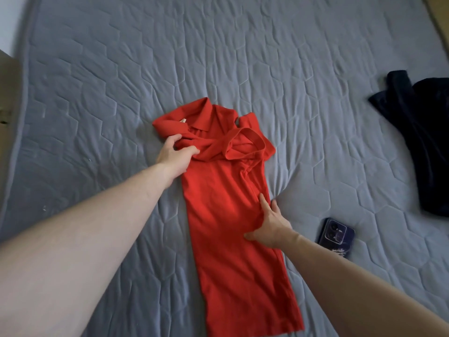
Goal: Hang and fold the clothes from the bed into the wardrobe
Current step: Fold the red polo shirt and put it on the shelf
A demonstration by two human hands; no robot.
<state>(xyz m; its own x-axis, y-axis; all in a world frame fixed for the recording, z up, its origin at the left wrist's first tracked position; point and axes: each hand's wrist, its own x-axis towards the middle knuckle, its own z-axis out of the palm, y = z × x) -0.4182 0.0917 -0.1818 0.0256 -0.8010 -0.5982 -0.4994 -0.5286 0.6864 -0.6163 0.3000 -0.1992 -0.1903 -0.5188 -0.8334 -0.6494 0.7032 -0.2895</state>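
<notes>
Red polo shirt [226, 203] lies flat on our grey quilted bed [291, 57], folded lengthwise into a narrow strip that runs from between our forearms out past both hands. Its collar [206, 113] sits at the far end, just beyond our left hand [173, 154]. One sleeve [245, 147] is folded across the chest, to the right of that hand.

Our left hand grips the fabric below the collar: thumb and fingers are curled round a bunched fold at the shirt's left edge. Our right hand [272, 227] rests on the shirt's right edge, nearer to us than the left hand. Its fingers are straight and spread, pressing the cloth down, with the outer fingers reaching onto the bed surface.

We see a dark phone [336, 235] lying camera side up on the bed just to the right of our right hand, apart from the shirt. A dark garment [418, 132] lies crumpled well to the right of both hands, at the frame edge.
</notes>
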